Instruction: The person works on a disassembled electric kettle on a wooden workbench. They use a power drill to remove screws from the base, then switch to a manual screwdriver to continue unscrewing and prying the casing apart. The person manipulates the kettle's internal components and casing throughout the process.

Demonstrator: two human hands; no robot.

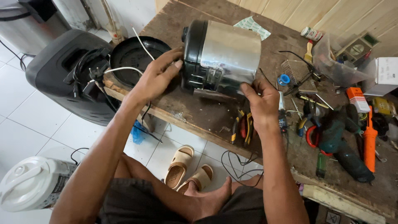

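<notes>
Head view: your left hand (155, 76) has its fingers (172, 58) spread and pressed against the black base end of the rice cooker body (222, 56), thumb along the lower edge, bracing rather than closing around it. Your right hand (261, 101) sits at the underside near the open end, its fingers curled up onto the shiny metal wall, with the thumb touching the lower rim; whether anything small is pinched there you cannot tell. The cooker body lies on its side on the wooden bench (199, 112), black base toward your left, steel shell toward your right. A white cable (124, 69) runs under your left wrist to a black plug (96, 74) at the bench corner, beside a round black lid (130, 56). Just below your right hand lie pliers with red and yellow handles (243, 126). Further right the bench carries a perforated board (297, 74), a small blue spool (284, 79), a dark green power drill (342, 141) and an orange tool (370, 143). On the tiled floor you see a large black appliance (62, 79) to the left, a white rice cooker (33, 182) at the lower left, and a pair of beige sandals (188, 168) under the bench edge.
</notes>
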